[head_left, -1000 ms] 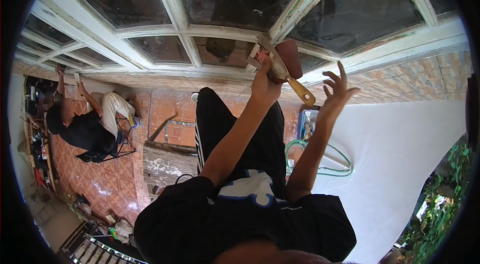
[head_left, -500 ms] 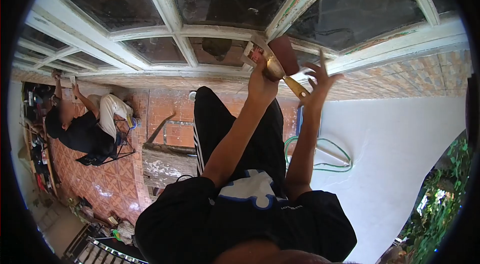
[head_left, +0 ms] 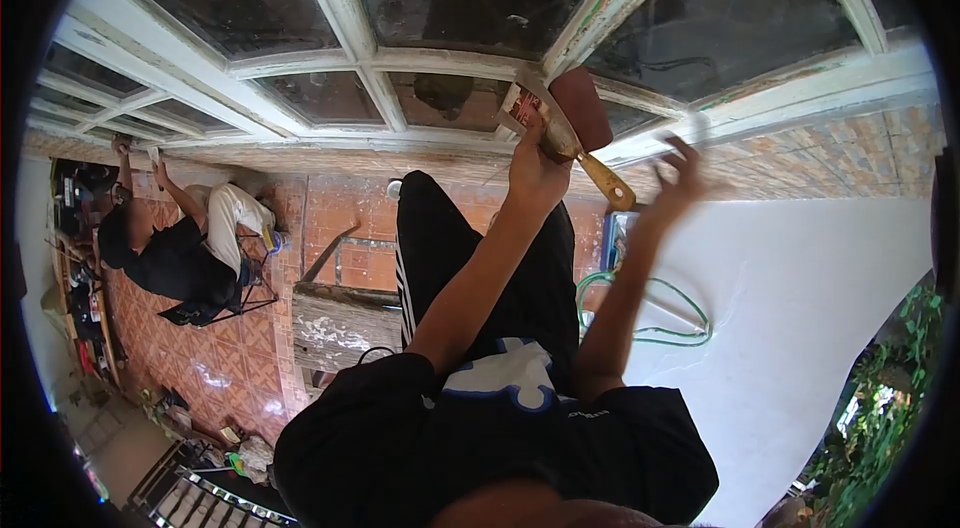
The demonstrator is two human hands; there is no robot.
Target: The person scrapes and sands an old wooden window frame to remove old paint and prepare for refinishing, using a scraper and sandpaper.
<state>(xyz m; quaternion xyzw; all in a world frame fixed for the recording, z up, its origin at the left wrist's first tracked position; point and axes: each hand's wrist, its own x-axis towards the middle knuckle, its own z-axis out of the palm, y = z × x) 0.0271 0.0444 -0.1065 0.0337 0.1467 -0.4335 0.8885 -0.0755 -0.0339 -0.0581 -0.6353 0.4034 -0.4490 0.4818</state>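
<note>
My left hand [head_left: 540, 166] is closed around a putty knife [head_left: 606, 178] with a yellowish handle and a wide metal blade, plus a reddish-brown sanding piece [head_left: 581, 108] beside it. The knife's handle points to the lower right. Both objects are just below the white window frame [head_left: 450, 63], whose paint looks worn. To the right, my right hand [head_left: 680, 178] is empty, with its fingers spread and blurred by motion, a little apart from the handle's end.
At the left, another person [head_left: 175, 253] sits on a folding chair, hands up at the frame. A weathered wooden bench [head_left: 340, 330] stands left of my legs. A green hose [head_left: 650, 338] lies coiled at the right, near a blue container [head_left: 616, 240].
My right hand has moved slightly right, away from the knife's handle. My left hand, with the tools, is a little further right, and the whole view has shifted slightly.
</note>
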